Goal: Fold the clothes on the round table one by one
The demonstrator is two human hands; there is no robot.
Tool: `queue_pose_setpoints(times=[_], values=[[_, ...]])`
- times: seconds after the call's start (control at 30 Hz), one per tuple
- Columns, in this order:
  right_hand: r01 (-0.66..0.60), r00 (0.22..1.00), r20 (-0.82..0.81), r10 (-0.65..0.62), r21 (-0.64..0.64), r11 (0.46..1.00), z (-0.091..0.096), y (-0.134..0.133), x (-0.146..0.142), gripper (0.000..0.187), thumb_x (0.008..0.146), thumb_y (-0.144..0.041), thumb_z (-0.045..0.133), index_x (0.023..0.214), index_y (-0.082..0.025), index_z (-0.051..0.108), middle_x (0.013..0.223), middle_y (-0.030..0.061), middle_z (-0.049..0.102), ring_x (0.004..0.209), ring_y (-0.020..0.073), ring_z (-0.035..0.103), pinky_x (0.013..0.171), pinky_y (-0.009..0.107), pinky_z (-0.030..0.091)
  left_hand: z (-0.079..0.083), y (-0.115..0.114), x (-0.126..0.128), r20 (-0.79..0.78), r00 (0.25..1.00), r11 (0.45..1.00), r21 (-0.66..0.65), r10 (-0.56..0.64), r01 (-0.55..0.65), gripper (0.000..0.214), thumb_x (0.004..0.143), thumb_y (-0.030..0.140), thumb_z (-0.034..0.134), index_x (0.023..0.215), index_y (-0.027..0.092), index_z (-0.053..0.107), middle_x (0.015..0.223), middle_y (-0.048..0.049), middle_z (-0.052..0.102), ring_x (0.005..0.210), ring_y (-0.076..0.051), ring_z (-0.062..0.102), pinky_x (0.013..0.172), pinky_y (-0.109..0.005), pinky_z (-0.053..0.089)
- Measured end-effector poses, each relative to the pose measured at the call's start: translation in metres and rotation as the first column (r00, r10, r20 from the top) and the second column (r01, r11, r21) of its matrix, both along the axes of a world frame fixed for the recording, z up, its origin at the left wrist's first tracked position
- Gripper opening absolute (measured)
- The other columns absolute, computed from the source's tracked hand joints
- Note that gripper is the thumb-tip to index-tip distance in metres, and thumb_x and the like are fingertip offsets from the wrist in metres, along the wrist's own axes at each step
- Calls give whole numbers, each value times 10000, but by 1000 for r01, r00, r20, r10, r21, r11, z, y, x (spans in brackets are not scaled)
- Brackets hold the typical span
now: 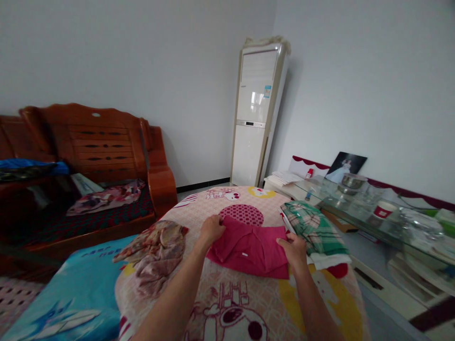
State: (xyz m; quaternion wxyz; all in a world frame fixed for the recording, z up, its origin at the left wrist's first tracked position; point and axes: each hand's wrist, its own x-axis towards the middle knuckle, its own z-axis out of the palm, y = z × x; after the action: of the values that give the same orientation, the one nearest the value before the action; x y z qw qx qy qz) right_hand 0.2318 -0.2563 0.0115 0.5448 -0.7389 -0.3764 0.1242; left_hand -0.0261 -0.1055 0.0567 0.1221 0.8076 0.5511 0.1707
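A magenta garment (249,251), folded into a wide flat shape with a small white label, lies on the round table covered by a patterned cloth (234,303). My left hand (212,230) pinches its upper left corner. At the upper right edge, my right hand (294,248) grips the same garment between thumb and fingers. Just beyond my right hand rests a folded green plaid garment (313,229), with white fabric under it. To the left of my left forearm is a crumpled heap of pinkish-brown clothing (159,260).
A glass-topped cabinet (369,208) with a metal bowl (353,182) and a paper cup (384,210) stands at the right. Behind the table is a tall white air conditioner (254,113). A wooden sofa (103,151) and a blue bag-like sheet (78,293) are at left.
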Motion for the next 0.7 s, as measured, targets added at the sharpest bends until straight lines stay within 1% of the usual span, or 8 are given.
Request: queue_pose_setpoints(times=[0.1,0.17,0.3,0.43,0.5,0.57,0.63,0.7], values=[[162,984,-89,-152,124,979,14,-14,15,305,569,-437,686,680,-155,652,593,20,651,572,185,577,537,264,431,31,6,51,81,997,997,79,-15,8,194,738,148,551,883,166,680,924,-92,715,894,-215,652,742,-266,456],[298,952,-140,-273,201,933,23,-23,26,330,566,-443,702,719,-154,659,627,29,664,591,191,590,557,273,450,50,6,90,161,985,991,127,-58,38,231,751,127,541,937,162,674,931,-88,713,902,-206,649,772,-269,461],[531,847,-175,-501,302,792,31,-39,49,350,599,-453,709,769,-151,663,682,43,666,623,194,597,599,289,478,83,1,170,285,934,960,235,-215,149,254,785,101,512,990,152,654,922,-94,704,921,-202,640,814,-285,471],[670,732,-197,-652,383,636,28,-47,67,424,641,-483,710,856,-121,658,768,85,672,660,202,604,603,299,490,105,-6,241,349,851,906,305,-393,294,244,815,113,519,1032,141,625,1017,-120,685,983,-207,625,884,-317,469],[704,690,-204,-695,410,579,25,-49,74,445,652,-499,712,865,-113,649,771,99,671,647,202,596,591,302,484,108,-8,270,382,807,889,277,-451,365,269,842,155,527,1101,125,598,1077,-144,670,1028,-220,617,921,-341,464],[739,648,-192,-737,394,547,22,-51,78,431,657,-513,713,823,-122,643,734,99,666,616,202,582,577,306,471,104,-11,291,404,743,846,242,-533,475,375,858,211,542,1218,106,537,1195,-169,627,1141,-238,575,992,-366,438],[763,621,-141,-771,336,552,18,-55,79,389,677,-530,694,731,-151,628,676,93,655,593,205,569,574,313,456,90,-13,302,410,658,771,238,-631,590,511,865,249,544,1338,87,438,1364,-190,513,1309,-249,444,1090,-384,361],[768,619,-79,-781,268,582,12,-61,74,379,713,-554,654,625,-191,593,599,77,633,570,210,558,573,318,438,70,-16,300,404,585,701,257,-703,665,607,874,264,529,1418,69,339,1496,-199,349,1421,-247,271,1155,-391,270]])
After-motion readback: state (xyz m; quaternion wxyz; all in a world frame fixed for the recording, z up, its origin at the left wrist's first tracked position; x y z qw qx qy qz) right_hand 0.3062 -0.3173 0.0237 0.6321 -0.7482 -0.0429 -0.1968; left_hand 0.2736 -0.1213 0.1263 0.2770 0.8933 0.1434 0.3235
